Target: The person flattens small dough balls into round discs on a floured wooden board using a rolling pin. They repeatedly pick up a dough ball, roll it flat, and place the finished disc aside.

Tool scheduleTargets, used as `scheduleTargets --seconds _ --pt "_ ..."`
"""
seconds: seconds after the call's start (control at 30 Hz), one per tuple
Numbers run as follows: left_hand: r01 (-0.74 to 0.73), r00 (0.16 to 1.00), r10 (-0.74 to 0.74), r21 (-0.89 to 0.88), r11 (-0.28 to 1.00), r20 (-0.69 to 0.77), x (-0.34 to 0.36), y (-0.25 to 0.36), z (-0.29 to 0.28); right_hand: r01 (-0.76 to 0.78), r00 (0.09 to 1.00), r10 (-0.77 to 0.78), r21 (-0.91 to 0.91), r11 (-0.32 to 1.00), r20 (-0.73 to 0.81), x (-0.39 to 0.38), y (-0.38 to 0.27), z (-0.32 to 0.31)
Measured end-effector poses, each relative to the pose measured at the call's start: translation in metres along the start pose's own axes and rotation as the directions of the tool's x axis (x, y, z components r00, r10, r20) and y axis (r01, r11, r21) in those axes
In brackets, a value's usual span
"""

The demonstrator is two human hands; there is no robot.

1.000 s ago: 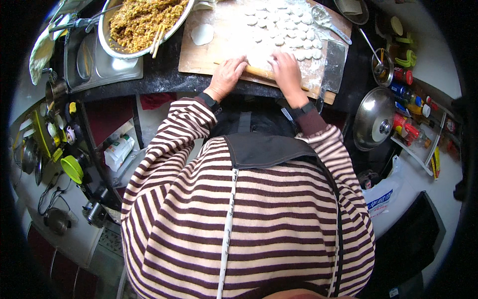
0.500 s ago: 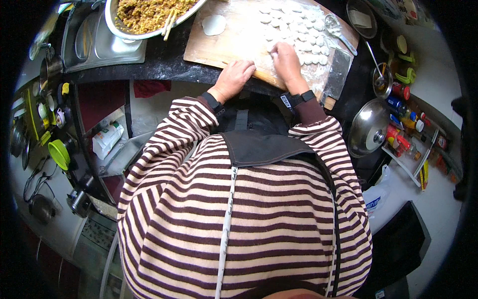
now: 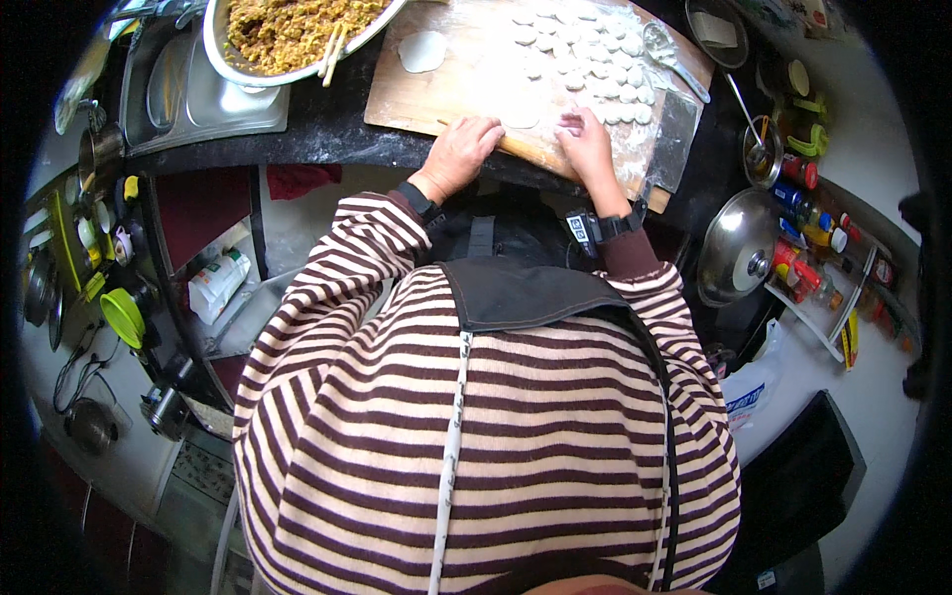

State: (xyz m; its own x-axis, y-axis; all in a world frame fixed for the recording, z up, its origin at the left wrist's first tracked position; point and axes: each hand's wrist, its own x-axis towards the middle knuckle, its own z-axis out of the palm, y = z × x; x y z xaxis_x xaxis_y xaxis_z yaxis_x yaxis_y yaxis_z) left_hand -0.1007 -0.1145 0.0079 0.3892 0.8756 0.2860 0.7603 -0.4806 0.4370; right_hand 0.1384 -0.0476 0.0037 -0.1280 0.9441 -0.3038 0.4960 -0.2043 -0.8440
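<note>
The bare left hand (image 3: 459, 151) rests on a tan wooden rolling pin (image 3: 533, 152), a round white dough sheet (image 3: 422, 52) at that hand's 11 o'clock.

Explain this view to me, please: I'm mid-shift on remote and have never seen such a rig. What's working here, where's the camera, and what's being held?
There is no machine: these are a person's bare hands, reaching out from striped sleeves. The camera is the left one of two fisheyes worn on the head and looks down, so straight edges bend; picture left is the person's left.

On a floured wooden board lie many small white dough pieces and a flat dough round. Left of it, a bowl holds a brownish-yellow mixture, with chopsticks at its rim.

The left hand lies over a rolling pin. The right hand is close beside the pin; I can't tell whether it touches.
</note>
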Motion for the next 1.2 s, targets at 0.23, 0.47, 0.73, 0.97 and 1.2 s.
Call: scheduleTargets --seconds 0.23,0.47,0.73,0.97,1.2 --pt "0.197 0.978 -0.199 0.043 0.980 0.057 0.011 -0.025 0.010 0.235 0.958 -0.284 -0.704 0.670 0.050 -0.050 0.024 -0.044" --pt "0.150 0.984 -0.169 0.279 0.948 0.048 0.037 -0.041 0.008 0.121 0.986 -0.166 -0.749 0.652 0.015 -0.054 0.015 -0.033" --pt "0.146 0.946 -0.204 0.230 0.962 0.253 0.042 -0.037 0.001 0.139 0.987 -0.149 -0.782 0.608 0.059 -0.067 0.004 -0.034" --pt "0.098 0.938 -0.161 0.213 0.972 0.306 0.038 -0.045 0.002 0.077 0.989 0.051 -0.788 0.610 0.136 -0.082 0.003 -0.030" --pt "0.115 0.979 -0.157 0.285 0.952 0.127 0.059 -0.054 0.007 0.125 0.988 -0.150 -0.728 0.675 0.030 -0.075 0.011 -0.029"
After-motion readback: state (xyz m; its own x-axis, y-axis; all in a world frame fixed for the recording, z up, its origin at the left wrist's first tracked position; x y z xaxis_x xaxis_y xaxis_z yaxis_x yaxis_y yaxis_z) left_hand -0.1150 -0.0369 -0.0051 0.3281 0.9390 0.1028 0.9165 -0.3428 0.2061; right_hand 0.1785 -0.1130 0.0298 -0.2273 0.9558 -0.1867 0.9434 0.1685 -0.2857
